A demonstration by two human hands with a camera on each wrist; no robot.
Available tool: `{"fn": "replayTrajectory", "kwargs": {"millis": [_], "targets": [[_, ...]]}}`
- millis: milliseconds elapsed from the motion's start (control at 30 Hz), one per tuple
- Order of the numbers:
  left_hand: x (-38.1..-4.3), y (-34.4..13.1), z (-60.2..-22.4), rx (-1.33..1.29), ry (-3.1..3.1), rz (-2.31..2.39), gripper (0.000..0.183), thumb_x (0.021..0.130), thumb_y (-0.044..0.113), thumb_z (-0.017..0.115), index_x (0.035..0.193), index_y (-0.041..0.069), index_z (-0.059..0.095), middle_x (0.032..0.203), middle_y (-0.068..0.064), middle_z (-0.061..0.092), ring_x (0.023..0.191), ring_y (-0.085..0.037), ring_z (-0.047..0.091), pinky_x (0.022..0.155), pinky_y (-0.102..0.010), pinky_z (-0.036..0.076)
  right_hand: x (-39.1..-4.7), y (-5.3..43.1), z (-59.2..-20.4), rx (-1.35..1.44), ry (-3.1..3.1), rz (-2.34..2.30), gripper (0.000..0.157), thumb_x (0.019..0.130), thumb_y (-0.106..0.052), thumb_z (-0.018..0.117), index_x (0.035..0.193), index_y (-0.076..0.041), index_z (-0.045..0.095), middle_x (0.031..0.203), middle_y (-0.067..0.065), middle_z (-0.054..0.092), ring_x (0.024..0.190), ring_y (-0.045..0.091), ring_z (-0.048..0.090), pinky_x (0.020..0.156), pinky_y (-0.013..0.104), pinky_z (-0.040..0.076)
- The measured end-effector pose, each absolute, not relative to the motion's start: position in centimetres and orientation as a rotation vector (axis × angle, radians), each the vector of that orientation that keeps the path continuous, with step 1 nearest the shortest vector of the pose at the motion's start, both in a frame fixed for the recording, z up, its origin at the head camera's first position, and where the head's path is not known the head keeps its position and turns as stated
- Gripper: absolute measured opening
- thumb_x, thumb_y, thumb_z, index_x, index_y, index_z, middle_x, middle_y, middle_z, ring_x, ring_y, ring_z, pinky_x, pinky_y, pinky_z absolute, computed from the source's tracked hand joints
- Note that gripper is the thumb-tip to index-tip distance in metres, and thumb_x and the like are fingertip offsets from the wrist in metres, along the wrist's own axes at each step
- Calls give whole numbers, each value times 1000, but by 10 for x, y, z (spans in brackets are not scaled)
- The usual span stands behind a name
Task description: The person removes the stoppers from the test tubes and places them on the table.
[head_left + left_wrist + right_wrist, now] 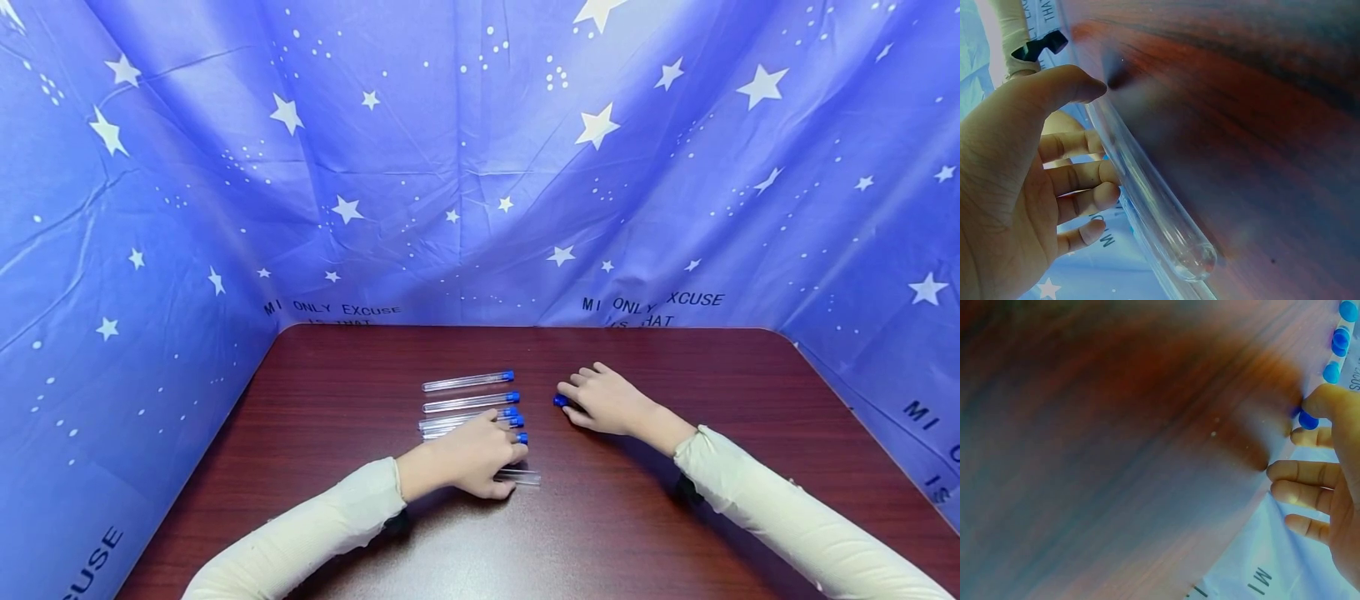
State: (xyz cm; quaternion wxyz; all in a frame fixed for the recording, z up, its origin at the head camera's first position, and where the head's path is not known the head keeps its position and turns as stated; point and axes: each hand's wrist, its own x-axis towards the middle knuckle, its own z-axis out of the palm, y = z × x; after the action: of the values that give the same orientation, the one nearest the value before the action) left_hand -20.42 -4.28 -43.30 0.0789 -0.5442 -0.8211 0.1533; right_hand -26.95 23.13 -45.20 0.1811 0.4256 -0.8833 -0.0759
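Observation:
My left hand [474, 457] lies over an uncapped clear test tube [523, 477] on the table, thumb on the near side and fingers on the far side, gripping it. In the left wrist view the rounded end of the tube [1194, 259] points away from the hand. To the right, my right hand [609, 402] pinches a small blue cap [560, 401] between thumb and index finger, low at the tabletop. The right wrist view shows the blue cap [1308, 420] just under the thumb, with the other fingers spread.
Several clear test tubes with blue caps lie in a row beyond the left hand, the farthest capped tube [467, 382] at the back. The dark red wooden table [337, 358] meets a blue star-printed curtain [450, 167] at its back and sides.

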Motion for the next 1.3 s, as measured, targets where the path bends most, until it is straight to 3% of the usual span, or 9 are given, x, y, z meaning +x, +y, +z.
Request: {"fn": "replayTrajectory", "kwargs": {"millis": [400,700,900,1100,1300], "targets": [[-205,-44,-433,-1626,-2446,398,39,92,59,60,108,24,67,99,12,71,97,-8,65,84,-31,45,-269,229,-453,1184,-2518,-204,27,89,-33,70,105,-11,68,85,4,66,82,25,63,74,44,47],[-209,-51,-422,-1578,-2528,259,40,96,53,60,117,21,69,110,6,73,106,-11,68,100,-43,51,-263,222,-441,1178,-2546,-45,28,92,-33,68,110,-12,69,95,4,70,90,23,66,82,43,48],[-212,-57,-417,-1513,-2489,234,35,97,51,58,112,21,69,105,7,74,101,-11,70,89,-38,51,-255,211,-429,1191,-2532,83,27,93,-32,67,112,-13,70,98,1,72,93,20,68,86,42,50],[-215,-63,-420,-1416,-2480,217,34,95,47,62,114,20,68,114,3,74,107,-16,70,99,-45,51,-244,201,-424,1246,-2512,132,26,93,-31,67,112,-13,70,94,-1,71,85,15,64,85,41,49],[-218,-67,-424,-1357,-2485,223,30,91,45,66,109,20,68,107,4,73,101,-16,70,94,-43,51,-235,192,-425,1314,-2503,98,24,93,-31,66,108,-13,69,93,-3,69,87,15,64,84,39,48]]}}
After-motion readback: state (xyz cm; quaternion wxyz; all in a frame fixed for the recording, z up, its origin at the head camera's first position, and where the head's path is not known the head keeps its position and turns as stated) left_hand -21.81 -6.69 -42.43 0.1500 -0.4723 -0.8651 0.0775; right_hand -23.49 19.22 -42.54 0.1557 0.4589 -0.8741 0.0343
